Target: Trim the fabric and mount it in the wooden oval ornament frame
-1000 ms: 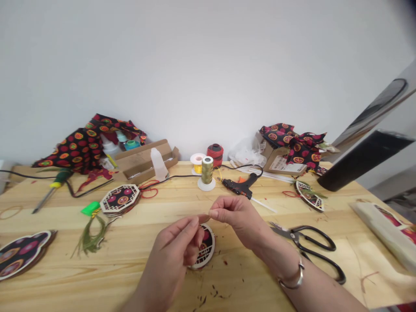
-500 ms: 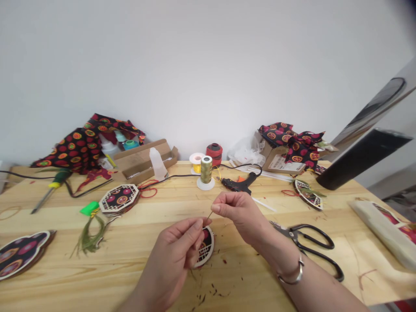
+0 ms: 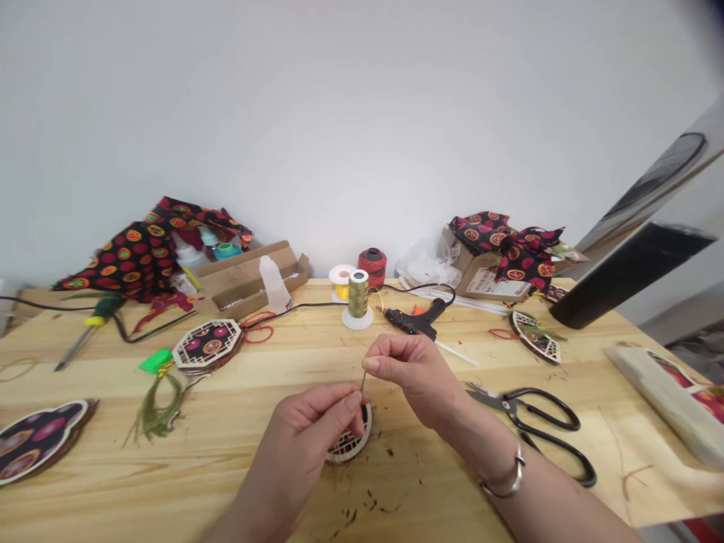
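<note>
In the head view a short length of thin olive thread point(image 3: 363, 381) stretches between my two hands. My left hand point(image 3: 320, 434) is closed, thumb and fingers pinching its lower end. My right hand point(image 3: 410, 373), wearing a bracelet point(image 3: 512, 483) at the wrist, pinches the upper end from above and to the right. Behind and below my left fingers is a round ornament point(image 3: 351, 445) with a pale lattice rim and dark patterned fabric. My left hand hides part of it, and I cannot tell whether the thread is joined to it.
Black-handled scissors point(image 3: 543, 422) lie beside my right forearm. Beyond my hands are an olive thread spool point(image 3: 358, 296), a red spool point(image 3: 372, 265) and a glue gun point(image 3: 415, 320). Leftward lie an octagonal ornament point(image 3: 209, 343), an olive tassel point(image 3: 161, 407) and a screwdriver point(image 3: 90, 328).
My right hand has shifted slightly left, and the thread now stands more upright between my fingers. My left hand has dropped slightly and covers more of the round ornament's upper part.
</note>
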Available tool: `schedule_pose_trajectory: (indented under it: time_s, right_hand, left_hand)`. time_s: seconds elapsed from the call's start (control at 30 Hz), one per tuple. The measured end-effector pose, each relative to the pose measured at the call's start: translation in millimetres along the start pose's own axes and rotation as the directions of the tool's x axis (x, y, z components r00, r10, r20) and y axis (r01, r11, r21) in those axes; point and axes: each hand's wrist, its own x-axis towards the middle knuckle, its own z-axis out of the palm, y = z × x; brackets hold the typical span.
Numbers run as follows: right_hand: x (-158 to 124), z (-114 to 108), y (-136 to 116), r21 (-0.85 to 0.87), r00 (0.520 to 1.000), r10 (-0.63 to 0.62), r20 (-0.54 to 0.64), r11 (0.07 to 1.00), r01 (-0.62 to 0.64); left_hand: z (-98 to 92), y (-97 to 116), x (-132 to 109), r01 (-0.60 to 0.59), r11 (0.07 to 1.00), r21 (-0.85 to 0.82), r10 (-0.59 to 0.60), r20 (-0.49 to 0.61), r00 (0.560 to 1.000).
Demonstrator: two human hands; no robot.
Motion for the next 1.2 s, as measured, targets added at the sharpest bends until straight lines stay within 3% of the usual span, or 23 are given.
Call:
schedule_pose_trajectory:
  time_s: [0.23, 0.33, 0.47, 0.63, 0.8, 1.0, 1.2]
  right_hand:
    - [4.8, -6.1, 9.6, 0.028, 0.992, -0.122, -0.017, 0.992, 0.123]
    - [5.4, -5.6, 11.9, 0.056, 0.993, -0.112, -0.047, 0.992, 0.115]
    - [0.9, -1.0, 13.7, 0.060, 0.991, -0.069, 0.116, 0.996, 0.062]
    - [-3.2, 2.8, 16.9, 0.084, 0.948, -0.021, 0.317, 0.996, -0.006]
    - [-1.9, 2.6, 17.7, 0.091, 0.910, -0.009, 0.415, 0.995, -0.031]
    - [-1.2, 2.0, 19.5, 0.050, 0.960, 0.074, 0.270, 0.995, -0.090]
    - [0.5, 0.7, 17.3, -0.047, 0.981, 0.085, 0.173, 0.996, -0.078]
  left_hand:
    - [-5.1, 0.3, 1.9, -0.158, 0.987, -0.038, 0.155, -0.075, 0.985]
    - [-4.4, 1.3, 4.4, -0.153, 0.974, -0.168, 0.129, -0.143, 0.981]
    - [-1.5, 2.5, 8.0, -0.111, 0.924, -0.366, 0.065, -0.137, 0.988]
    - [1.5, 2.6, 11.4, -0.099, 0.883, -0.460, 0.034, -0.148, 0.988]
    - [2.2, 7.0, 10.3, -0.025, 0.836, -0.548, -0.048, -0.118, 0.992]
    - [1.0, 8.7, 8.6, 0.006, 0.784, -0.620, -0.080, -0.091, 0.993]
    - [-6.8, 6.6, 13.5, -0.038, 0.793, -0.608, -0.058, -0.137, 0.989]
